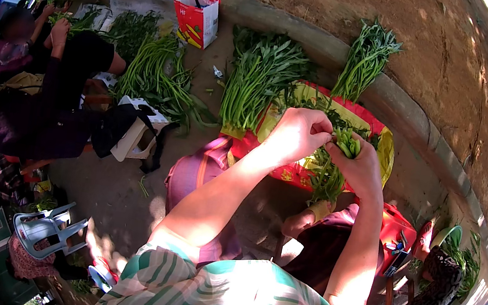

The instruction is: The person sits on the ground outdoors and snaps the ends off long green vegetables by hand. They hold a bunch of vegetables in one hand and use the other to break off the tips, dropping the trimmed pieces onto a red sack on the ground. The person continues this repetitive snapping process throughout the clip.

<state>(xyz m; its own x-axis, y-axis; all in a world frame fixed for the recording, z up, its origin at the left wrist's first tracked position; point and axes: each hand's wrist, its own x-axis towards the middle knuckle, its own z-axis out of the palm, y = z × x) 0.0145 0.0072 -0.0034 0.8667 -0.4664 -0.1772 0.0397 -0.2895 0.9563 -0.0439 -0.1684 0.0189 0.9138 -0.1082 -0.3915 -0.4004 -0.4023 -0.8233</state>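
In my right hand [365, 166] is a small bunch of leafy green stems [348, 144], its cut ends pointing up towards me. Leafy tops [327, 176] hang below that hand. My left hand [299, 132] is beside the cut ends, thumb and forefinger drawn together at the bunch; whether something thin is pinched there is too small to tell. Under both hands lies a red and yellow plastic sheet [385, 149] with loose leaves on it. Left of the hands, a large pile of long-stemmed greens [253, 83] rests partly on the sheet.
Another bundle of greens [364, 59] lies across the concrete kerb [422, 116]. A red and white bag [197, 19] stands further left, near more greens [153, 65] and a white stool [134, 137]. People sit at the left and lower right. A red container [397, 225] is by my right arm.
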